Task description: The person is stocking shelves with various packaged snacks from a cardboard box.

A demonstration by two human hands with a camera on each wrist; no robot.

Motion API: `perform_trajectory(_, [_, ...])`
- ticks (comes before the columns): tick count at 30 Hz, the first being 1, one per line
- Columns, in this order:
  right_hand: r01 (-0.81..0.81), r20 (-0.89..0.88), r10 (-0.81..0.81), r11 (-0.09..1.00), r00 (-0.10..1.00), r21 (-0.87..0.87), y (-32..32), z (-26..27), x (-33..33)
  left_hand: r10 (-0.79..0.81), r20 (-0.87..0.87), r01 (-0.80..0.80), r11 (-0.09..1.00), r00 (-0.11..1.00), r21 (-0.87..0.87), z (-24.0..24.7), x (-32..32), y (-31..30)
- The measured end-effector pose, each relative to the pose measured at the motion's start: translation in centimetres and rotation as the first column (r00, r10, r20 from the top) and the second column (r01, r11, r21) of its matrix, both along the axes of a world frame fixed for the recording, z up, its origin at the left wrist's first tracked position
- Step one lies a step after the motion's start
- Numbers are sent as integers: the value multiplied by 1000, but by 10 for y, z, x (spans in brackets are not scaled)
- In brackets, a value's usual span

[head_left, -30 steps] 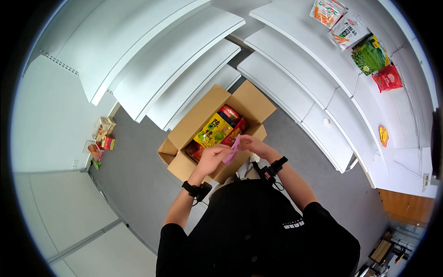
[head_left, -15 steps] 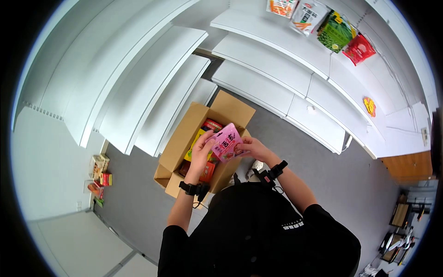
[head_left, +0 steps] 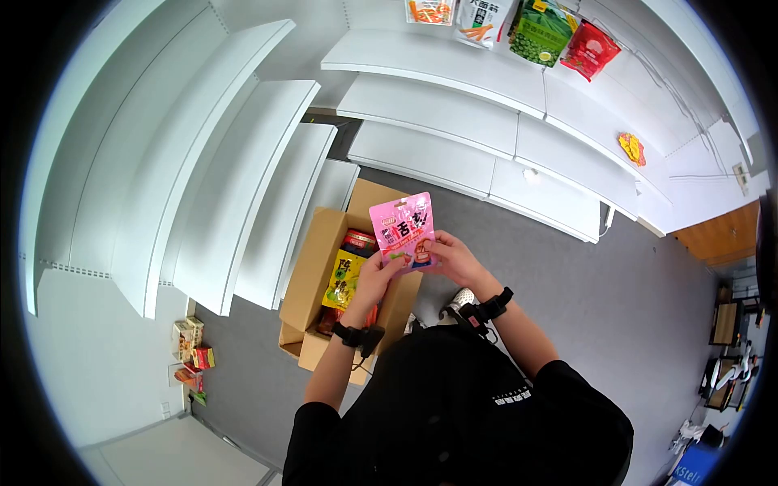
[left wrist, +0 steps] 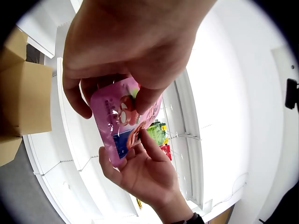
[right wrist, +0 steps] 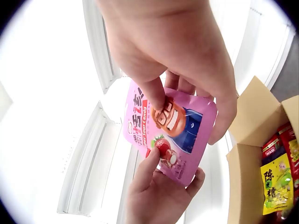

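Note:
Both hands hold a pink candy pouch [head_left: 403,231] upright by its lower corners, its printed front turned toward the head camera. My left hand [head_left: 375,279] pinches the lower left corner, thumb on the front and fingers behind. At the lower right, my right hand [head_left: 455,261] grips the pouch the same way. In the right wrist view the pouch [right wrist: 180,126] shows a cartoon face and strawberries, with a thumb pressed on its front from either side. Below and to the left stands an open cardboard box [head_left: 312,259] holding a yellow candy bag [head_left: 344,278] and several other packs.
White shelves [head_left: 438,69] run along the back, and more shelves [head_left: 263,174] stand at the left. A green snack bag [head_left: 541,32] and a red bag [head_left: 591,50] stand on the upper back shelf. Packaged foods [head_left: 188,348] sit by the left wall.
The pink pouch has risen from over the box and turned from edge-on to face the head camera. Both hands have moved up with it. The head view has shifted.

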State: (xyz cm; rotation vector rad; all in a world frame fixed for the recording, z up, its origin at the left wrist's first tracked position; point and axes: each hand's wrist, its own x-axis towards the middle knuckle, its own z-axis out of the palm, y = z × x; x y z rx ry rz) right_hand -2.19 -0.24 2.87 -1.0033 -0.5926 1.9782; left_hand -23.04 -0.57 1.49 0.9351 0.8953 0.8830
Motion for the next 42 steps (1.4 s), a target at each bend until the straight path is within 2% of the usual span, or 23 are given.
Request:
perform_trajectory(2, [38, -4, -38, 999, 999, -5, -1, 6, 5, 15, 21, -15, 1000, 1000, -6, 5, 10, 3])
perform_trajectory(8, [117, -18, -116, 992, 993, 57, 0, 11, 32, -42, -88, 44, 999, 995, 15, 15, 37, 19])
perform_trajectory(11, [121, -5, -121, 989, 993, 83, 2, 16, 46, -23, -71, 26, 999, 997, 42, 19, 55, 22])
perform_trajectory(14, [109, 11, -112, 986, 994, 128, 3, 18, 64, -71, -124, 76, 996, 990, 43, 16, 70, 27])
perform_trajectory(18, [140, 8, -143, 981, 990, 132, 8, 30, 92, -73, -110, 80, 995, 991, 56, 21, 102, 34])
perform_trajectory(27, [196, -44, -191, 947, 981, 254, 21, 15, 181, -148, -112, 158, 984, 983, 83, 25, 193, 59])
perform_trajectory(32, [255, 56, -277, 934, 959, 249, 18, 22, 226, -183, -90, 195, 971, 979, 136, 28, 242, 68])
perform_trajectory(35, [284, 116, -319, 926, 940, 250, 17, 28, 254, -201, -5, 200, 970, 980, 138, 31, 272, 75])
perform_trajectory(38, [325, 134, -367, 909, 921, 260, 19, 21, 274, -192, -130, 213, 961, 973, 177, 29, 288, 84])
perform_trajectory(42, [366, 128, -410, 891, 903, 268, 20, 14, 288, -167, -176, 205, 954, 970, 221, 25, 302, 97])
